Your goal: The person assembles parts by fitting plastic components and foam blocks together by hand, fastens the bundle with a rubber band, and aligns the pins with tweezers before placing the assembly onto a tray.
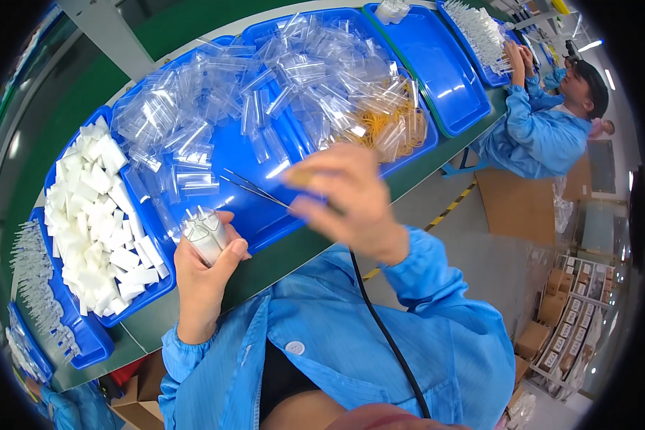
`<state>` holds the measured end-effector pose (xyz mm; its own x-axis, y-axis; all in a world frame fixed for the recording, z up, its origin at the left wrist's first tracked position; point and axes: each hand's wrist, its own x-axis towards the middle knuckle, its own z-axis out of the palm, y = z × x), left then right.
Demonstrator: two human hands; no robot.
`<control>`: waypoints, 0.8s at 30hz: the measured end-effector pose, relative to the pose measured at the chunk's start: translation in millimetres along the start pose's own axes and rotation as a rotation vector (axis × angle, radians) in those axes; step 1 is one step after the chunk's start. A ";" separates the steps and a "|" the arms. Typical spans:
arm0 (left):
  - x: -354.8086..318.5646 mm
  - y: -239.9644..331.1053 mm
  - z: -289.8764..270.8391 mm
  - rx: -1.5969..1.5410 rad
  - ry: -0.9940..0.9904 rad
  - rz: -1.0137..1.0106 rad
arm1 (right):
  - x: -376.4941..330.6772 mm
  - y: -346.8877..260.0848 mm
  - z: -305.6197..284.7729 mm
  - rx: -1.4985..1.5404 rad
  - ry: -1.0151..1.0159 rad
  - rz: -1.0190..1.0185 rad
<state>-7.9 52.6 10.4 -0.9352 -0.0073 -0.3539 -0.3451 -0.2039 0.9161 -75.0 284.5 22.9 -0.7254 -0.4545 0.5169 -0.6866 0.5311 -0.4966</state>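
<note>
My left hand point(202, 287) is wrapped round an upright bundle point(206, 240) of white pieces with clear plastic at its top end. Thin tips poke up from that end. In my right hand point(358, 204), smeared by motion, is a pair of metal tweezers point(254, 189), its points toward the left above the blue tray point(247, 218). A yellowish blur shows at the right fingers; I cannot make out what it is. Clear plastic sleeves point(175, 107) are heaped in the tray beyond both hands.
Left of my left hand, a blue tray holds white foam-like blocks point(97, 222); beyond it lie thin clear parts point(39, 287). Yellow rubber bands point(390, 125) lie among sleeves at right. Another blue tray point(437, 68) sits farther along. A co-worker point(545, 122) in blue works there. A black cable point(380, 322) crosses my front.
</note>
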 end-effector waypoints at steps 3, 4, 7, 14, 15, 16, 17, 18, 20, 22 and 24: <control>2.5 -0.7 2.4 0.089 0.076 0.099 | -14.4 38.8 -31.2 -0.216 0.062 0.184; 2.9 -1.9 0.4 0.164 0.125 0.183 | -18.8 44.3 -31.7 -0.238 0.064 0.253; 11.2 3.3 2.5 0.170 0.175 0.153 | -13.8 31.1 -26.6 -0.192 -0.014 0.142; 8.8 3.5 -4.8 0.110 0.242 0.095 | 2.1 11.5 11.7 -0.103 -0.183 -0.010; 4.7 2.9 -9.5 0.095 0.248 0.112 | 4.9 20.9 1.8 -0.151 -0.150 -0.014; 3.0 1.4 -12.7 0.079 0.251 0.126 | 5.9 29.8 -8.3 -0.202 -0.118 -0.018; 3.6 -0.1 -11.4 0.072 0.245 0.125 | 3.8 38.4 -20.9 -0.242 -0.133 -0.003; 3.1 -1.1 -10.3 0.063 0.235 0.135 | 1.3 41.8 -32.6 -0.243 -0.137 -0.004; 4.2 -3.5 -11.1 0.049 0.227 0.137 | 0.1 44.6 -46.3 -0.323 -0.325 -0.045; 7.4 -4.8 -9.3 0.133 0.163 0.112 | -2.0 44.6 -44.1 -0.358 -0.382 -0.108; 8.8 -7.1 -7.9 0.157 0.145 0.134 | -3.1 48.7 -34.9 -0.487 -0.449 -0.188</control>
<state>-13.1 46.3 -0.8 -0.9563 -0.1665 -0.2403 -0.2374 -0.0376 0.9707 -104.5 336.7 21.4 -0.6182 -0.7668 0.1727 -0.7788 0.6273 -0.0026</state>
